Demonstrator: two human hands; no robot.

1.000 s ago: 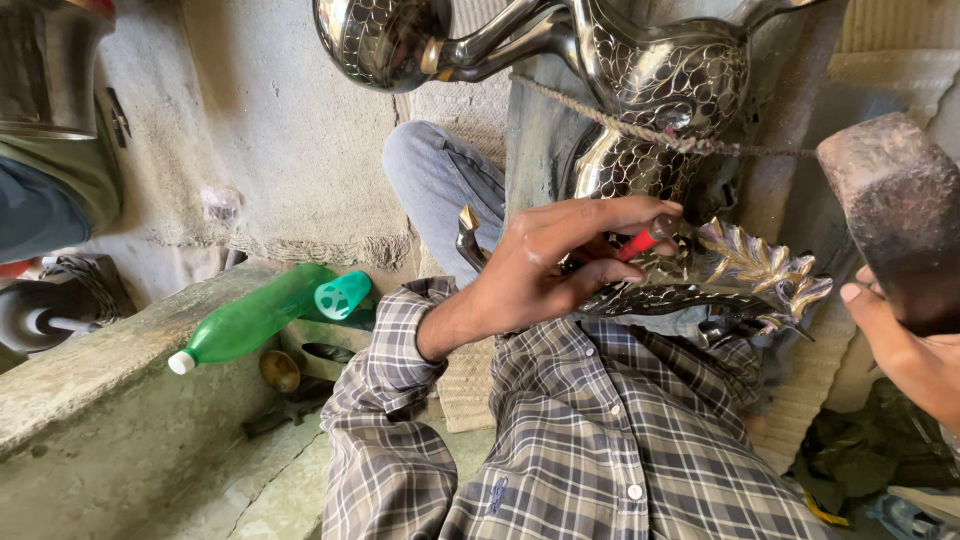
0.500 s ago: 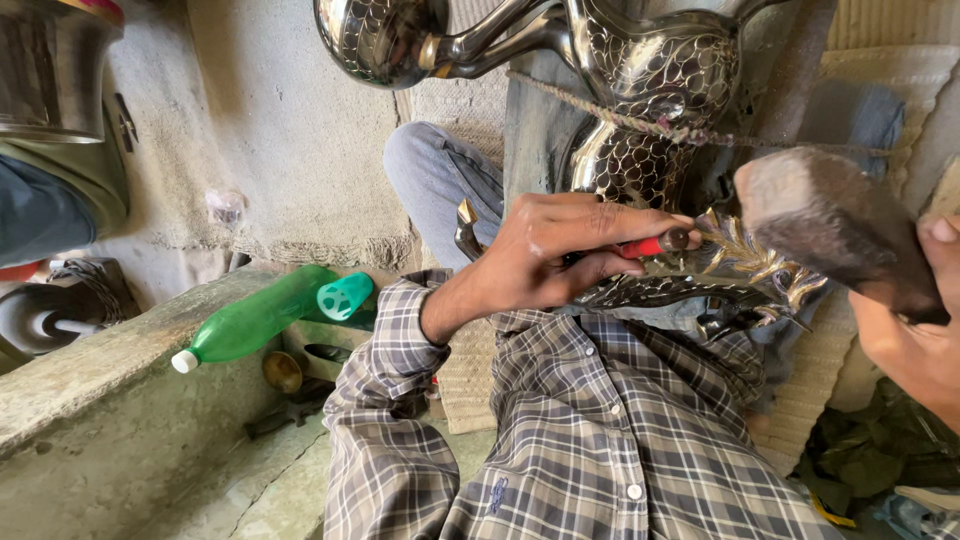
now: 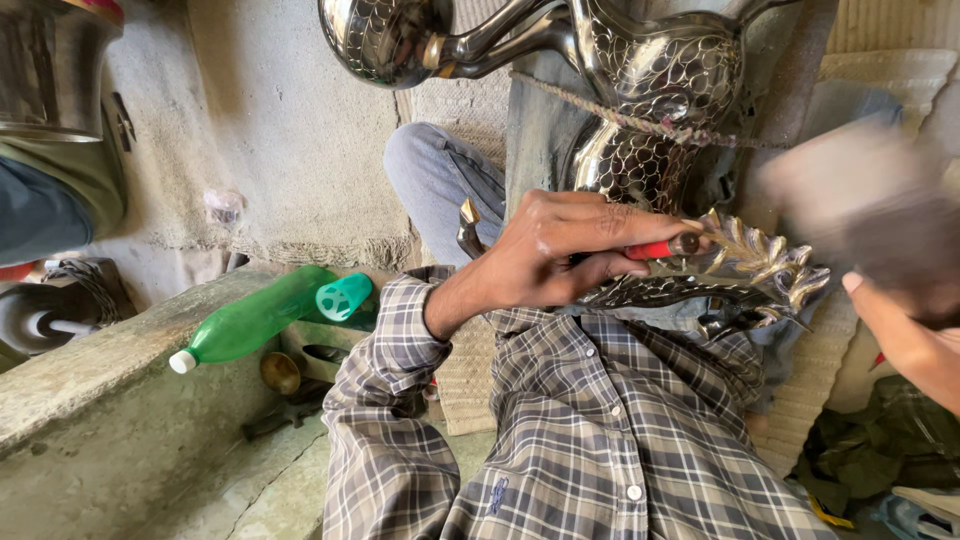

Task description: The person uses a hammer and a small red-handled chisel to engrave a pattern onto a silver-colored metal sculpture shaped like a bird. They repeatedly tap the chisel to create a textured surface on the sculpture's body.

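A large shiny embossed metal bird figure [image 3: 640, 110] is filling the view from twelve to three o'clock, its scaled body standing against the person's knees and a thin cord [image 3: 640, 122] crossing it. Its leafy silver wing piece [image 3: 760, 265] is jutting out toward three o'clock, just below the body. The person's plaid shirt [image 3: 600, 430] is taking up the six o'clock area, with a jeans-clad knee [image 3: 440, 175] showing near eleven o'clock of centre. At eight o'clock a green plastic bottle [image 3: 255, 320] is lying on its side on a concrete ledge [image 3: 90, 360], a teal cap [image 3: 343, 297] just beside its wide end.

The left hand [image 3: 565, 250] is sitting at centre, fingers curled tightly around a red-handled punch tool [image 3: 655, 249], whose tip is touching the wing piece. The right hand [image 3: 900, 330] is coming in at three o'clock, mostly cut off by the edge; it is gripping a hammer [image 3: 865, 205] whose head is blurring above the wing piece, though how the fingers are wrapping the handle cannot be told.
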